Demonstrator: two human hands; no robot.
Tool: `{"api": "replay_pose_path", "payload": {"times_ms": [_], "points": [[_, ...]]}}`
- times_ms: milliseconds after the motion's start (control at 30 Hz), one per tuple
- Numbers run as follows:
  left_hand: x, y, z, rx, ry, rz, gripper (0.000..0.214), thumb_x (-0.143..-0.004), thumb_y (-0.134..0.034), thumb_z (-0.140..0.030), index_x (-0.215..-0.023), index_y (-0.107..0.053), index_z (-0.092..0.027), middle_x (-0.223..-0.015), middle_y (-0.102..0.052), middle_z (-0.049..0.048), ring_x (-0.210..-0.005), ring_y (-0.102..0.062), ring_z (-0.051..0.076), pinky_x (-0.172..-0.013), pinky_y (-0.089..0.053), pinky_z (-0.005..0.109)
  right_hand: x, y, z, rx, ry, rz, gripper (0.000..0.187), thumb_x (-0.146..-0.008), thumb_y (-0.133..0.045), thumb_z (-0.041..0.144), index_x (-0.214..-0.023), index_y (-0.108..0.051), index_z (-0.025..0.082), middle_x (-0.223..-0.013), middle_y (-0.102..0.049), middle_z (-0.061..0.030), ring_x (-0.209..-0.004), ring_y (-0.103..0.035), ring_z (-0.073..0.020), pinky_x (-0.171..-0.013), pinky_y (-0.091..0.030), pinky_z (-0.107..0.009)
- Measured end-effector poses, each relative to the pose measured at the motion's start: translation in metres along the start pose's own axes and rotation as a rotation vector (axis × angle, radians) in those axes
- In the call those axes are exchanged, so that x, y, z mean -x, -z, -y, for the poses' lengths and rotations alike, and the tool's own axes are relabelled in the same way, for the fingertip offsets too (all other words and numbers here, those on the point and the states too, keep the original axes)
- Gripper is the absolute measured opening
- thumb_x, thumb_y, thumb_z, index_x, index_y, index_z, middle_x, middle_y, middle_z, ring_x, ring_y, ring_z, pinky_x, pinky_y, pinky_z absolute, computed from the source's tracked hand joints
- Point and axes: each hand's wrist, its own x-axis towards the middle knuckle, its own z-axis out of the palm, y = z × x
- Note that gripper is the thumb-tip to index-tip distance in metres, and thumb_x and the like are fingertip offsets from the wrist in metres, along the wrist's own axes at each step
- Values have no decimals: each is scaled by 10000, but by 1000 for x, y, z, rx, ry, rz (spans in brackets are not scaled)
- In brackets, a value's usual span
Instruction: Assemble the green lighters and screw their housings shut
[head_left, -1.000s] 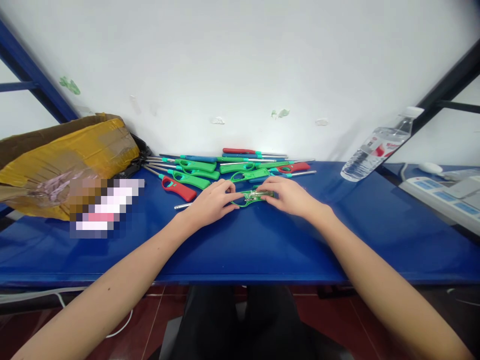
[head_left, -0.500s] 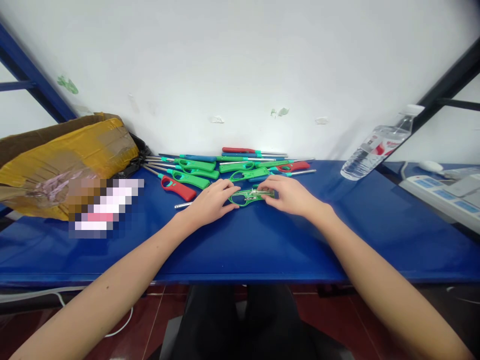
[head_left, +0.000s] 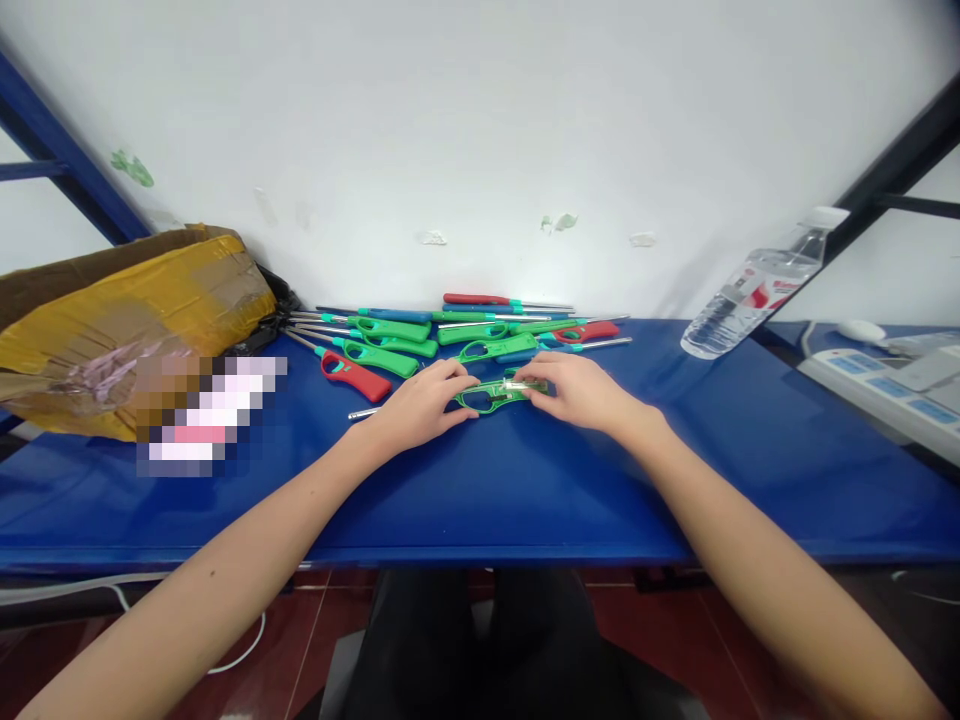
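A long-necked green gas lighter lies on the blue table with its handle casing opened, so its inner parts show. My left hand grips the front of the casing between thumb and fingers, partly covering the neck; a metal tube end sticks out beyond it. My right hand pinches at the rear of the handle, where a clear, narrow part lies inside; the fingertips hide some of it. Just behind rests another green lighter, whole.
Several green, red and blue lighters lie along the wall, including a red lighter. A taped cardboard box stands left. At right are a water bottle and a white power strip. The table's front edge is near my lap.
Both hands keep nearly the same places on the opened lighter. The clear part inside the handle has shifted very slightly; otherwise only the view moves a little.
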Motion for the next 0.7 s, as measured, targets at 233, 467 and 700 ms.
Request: {"api": "replay_pose_path", "payload": {"times_ms": [233,467,700], "points": [[0,2,1,29,18,42,340,-928,-609,-377,-1196,-625,-169,-1102,-598,98,-1005,-593,230,-882,-517,372,1,0,0,43,43,12,253,-946,-527,230,-1083,-740,210,-1042,-712,-94,-908,-669,-238,-771,-507,-346],[0,4,1,17,13,48,329,-923,-614,-337,-1208,-606,-174,-1109,-588,98,-1003,-592,228,-882,-516,366,1,0,2,75,61,-1,254,-948,-533,228,-1086,-744,206,-1026,-712,-92,-887,-667,-226,-757,-501,-330],[0,5,3,-41,-30,1,325,-919,-617,-279,-1224,-581,-171,-1124,-579,100,-1002,-590,227,-884,-512,355,1,1,0,84,74,-43,207,-900,-610,227,-1037,-766,222,-978,-710,-73,-846,-653,-214,-737,-492,-322]]}}
